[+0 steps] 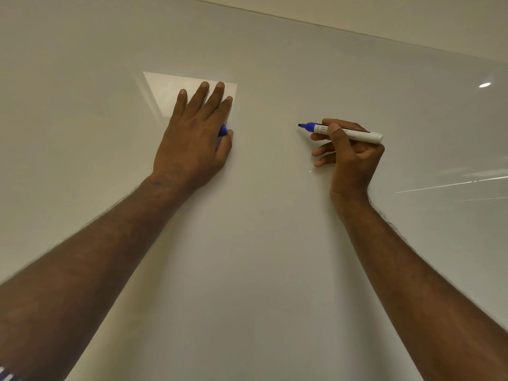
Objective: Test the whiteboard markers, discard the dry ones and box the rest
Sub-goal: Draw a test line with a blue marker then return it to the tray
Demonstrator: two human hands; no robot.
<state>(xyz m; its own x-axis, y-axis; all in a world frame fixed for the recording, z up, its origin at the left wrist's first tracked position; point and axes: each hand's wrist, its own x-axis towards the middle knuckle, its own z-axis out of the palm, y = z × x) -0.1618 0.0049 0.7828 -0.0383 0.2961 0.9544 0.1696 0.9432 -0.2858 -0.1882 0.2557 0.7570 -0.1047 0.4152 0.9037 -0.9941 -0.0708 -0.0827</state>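
The right hand (349,149) holds a blue marker (341,131) up in front of the whiteboard (261,243). Its fingers (334,130) are wrapped around the middle of the white barrel, like holding a pencil. The tip points left and sits very near the board; I cannot tell if it touches. No ink line shows on the board.

The left hand (198,133) lies flat on the board with the fingers spread out. Its thumb pins the blue cap (222,130) against the side of the hand.

The marker looks light, hard and smooth, so a soft hold is enough. The middle is a good place to hold it, away from the inky tip. The cap is tiny and could easily slip and drop.
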